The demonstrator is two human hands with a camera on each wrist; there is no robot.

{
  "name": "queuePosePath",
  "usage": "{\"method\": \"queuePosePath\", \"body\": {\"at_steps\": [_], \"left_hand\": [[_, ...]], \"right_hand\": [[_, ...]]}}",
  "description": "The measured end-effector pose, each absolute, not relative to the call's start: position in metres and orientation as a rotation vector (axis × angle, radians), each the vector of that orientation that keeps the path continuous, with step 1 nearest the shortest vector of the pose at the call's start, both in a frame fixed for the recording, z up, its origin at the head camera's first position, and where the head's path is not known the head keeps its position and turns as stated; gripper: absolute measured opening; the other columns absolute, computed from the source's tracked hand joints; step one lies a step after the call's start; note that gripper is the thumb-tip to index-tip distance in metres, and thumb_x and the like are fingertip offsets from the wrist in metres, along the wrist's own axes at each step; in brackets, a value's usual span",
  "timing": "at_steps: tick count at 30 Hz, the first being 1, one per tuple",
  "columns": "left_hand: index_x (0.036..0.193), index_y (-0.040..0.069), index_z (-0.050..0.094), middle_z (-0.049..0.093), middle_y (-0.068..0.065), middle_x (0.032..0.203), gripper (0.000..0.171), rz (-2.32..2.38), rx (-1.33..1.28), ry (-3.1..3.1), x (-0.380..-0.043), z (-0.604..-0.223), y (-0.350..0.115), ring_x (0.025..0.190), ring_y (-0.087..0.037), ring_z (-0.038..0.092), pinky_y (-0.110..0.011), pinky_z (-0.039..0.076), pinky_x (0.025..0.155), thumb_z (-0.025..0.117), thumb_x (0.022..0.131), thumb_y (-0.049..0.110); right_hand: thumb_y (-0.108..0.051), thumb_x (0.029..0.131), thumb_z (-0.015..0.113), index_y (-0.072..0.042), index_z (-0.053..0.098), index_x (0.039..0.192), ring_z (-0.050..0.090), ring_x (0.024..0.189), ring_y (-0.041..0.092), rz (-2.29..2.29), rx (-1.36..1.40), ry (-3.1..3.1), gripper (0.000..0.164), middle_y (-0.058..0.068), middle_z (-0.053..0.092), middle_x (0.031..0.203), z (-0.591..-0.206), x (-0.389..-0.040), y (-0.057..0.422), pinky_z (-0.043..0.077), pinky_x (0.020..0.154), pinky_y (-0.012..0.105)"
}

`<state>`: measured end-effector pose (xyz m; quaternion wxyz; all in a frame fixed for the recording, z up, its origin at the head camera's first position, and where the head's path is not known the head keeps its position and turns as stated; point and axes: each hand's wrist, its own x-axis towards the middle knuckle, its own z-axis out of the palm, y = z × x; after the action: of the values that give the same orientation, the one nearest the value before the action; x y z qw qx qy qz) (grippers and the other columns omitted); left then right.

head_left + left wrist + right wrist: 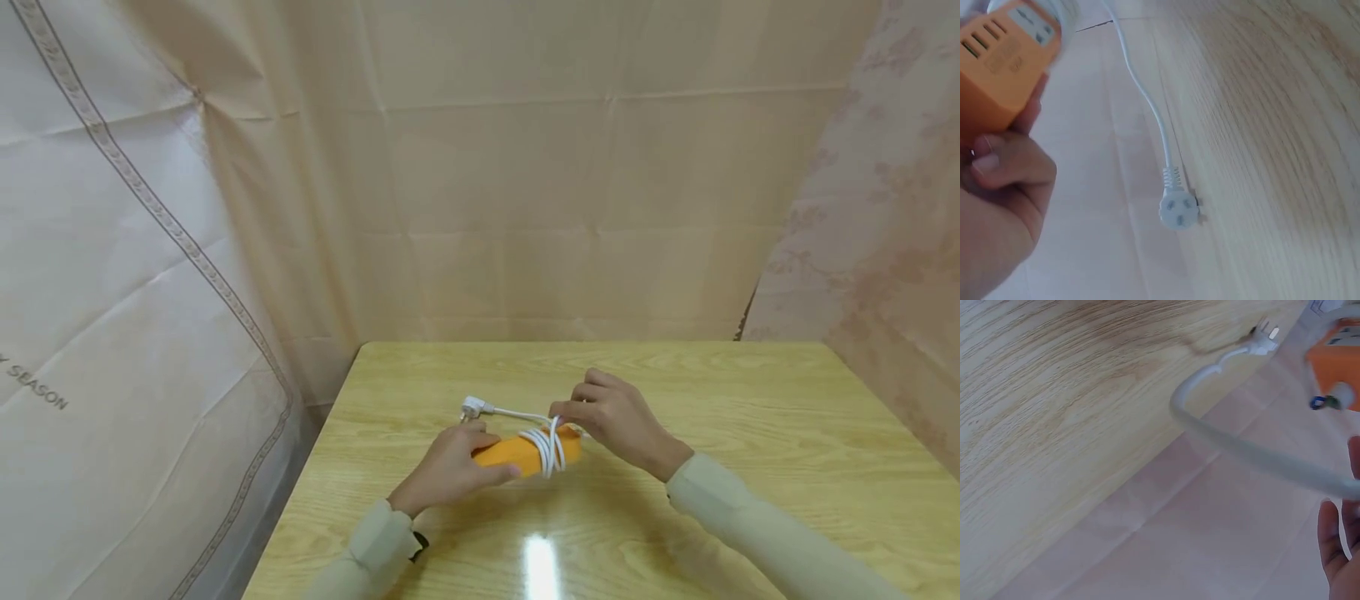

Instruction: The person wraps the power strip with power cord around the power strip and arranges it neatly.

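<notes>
My left hand (450,468) grips one end of an orange power strip (501,455), tilted above the table. White cord (551,454) is wound several times round the strip's other end. At that end my right hand (617,414) pinches the cord with bent fingers. Beyond the left hand, the white plug (472,407) lies on the table at the cord's end. USB slots (984,39) and a socket show on the strip in the left wrist view. In the right wrist view, a white stub with coloured tips (1329,402) sticks out of the strip, and cord (1260,459) runs to the fingers (1330,534).
A wood-grain table (750,433) spreads under both hands. Beige cloth (600,183) hangs behind it. Pale printed cloth (112,333) hangs at the left, and flowered cloth (892,250) at the right.
</notes>
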<state>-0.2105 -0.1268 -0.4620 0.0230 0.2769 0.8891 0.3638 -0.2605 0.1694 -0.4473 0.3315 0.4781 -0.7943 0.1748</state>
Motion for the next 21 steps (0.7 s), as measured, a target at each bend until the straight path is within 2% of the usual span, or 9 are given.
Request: {"method": "queuePosePath", "body": {"at_steps": [2,6,8,16,21], "left_hand": [[0.108,0.016,0.08,0.054,0.006,0.078,0.044,1.193,0.88,2.659,-0.212,-0.463,-0.129,0.067,-0.01,0.047,-0.024,0.041,0.06,0.075,0.09,0.055],[0.109,0.019,0.08,0.054,0.002,0.078,0.032,1.297,0.925,2.491,-0.214,-0.465,-0.131,0.066,-0.011,0.045,-0.024,0.04,0.061,0.075,0.093,0.047],[0.109,0.021,0.08,0.055,0.001,0.079,0.027,1.349,0.917,2.414,-0.215,-0.465,-0.133,0.067,-0.012,0.044,-0.025,0.04,0.062,0.075,0.094,0.043],[0.112,0.017,0.08,0.057,-0.003,0.085,0.027,1.518,0.82,2.161,-0.215,-0.466,-0.14,0.075,-0.015,0.047,-0.026,0.042,0.065,0.073,0.096,0.038],[0.113,0.015,0.08,0.061,-0.004,0.089,0.028,1.59,0.818,2.059,-0.215,-0.467,-0.142,0.077,-0.014,0.049,-0.026,0.042,0.068,0.072,0.097,0.036]], "right_hand": [[-0.032,0.094,0.073,-0.026,0.081,0.1,0.045,0.073,0.01,0.467,1.259,-2.066,0.012,-0.01,0.068,0.078,-0.448,-0.261,0.168,0.044,0.062,0.022],[-0.041,0.104,0.054,-0.027,0.082,0.1,0.044,0.072,0.008,0.474,1.277,-2.053,0.031,-0.012,0.067,0.077,-0.446,-0.261,0.164,0.043,0.062,0.021],[-0.043,0.105,0.05,-0.027,0.082,0.1,0.043,0.072,0.008,0.474,1.284,-2.057,0.035,-0.013,0.067,0.078,-0.445,-0.261,0.162,0.042,0.062,0.02],[-0.043,0.1,0.058,-0.025,0.081,0.099,0.042,0.072,0.005,0.545,1.331,-2.093,0.03,-0.016,0.064,0.078,-0.44,-0.261,0.157,0.041,0.061,0.018],[-0.036,0.097,0.068,-0.022,0.08,0.1,0.044,0.071,0.006,0.565,1.339,-2.087,0.019,-0.015,0.067,0.081,-0.436,-0.262,0.156,0.041,0.06,0.018]]}}
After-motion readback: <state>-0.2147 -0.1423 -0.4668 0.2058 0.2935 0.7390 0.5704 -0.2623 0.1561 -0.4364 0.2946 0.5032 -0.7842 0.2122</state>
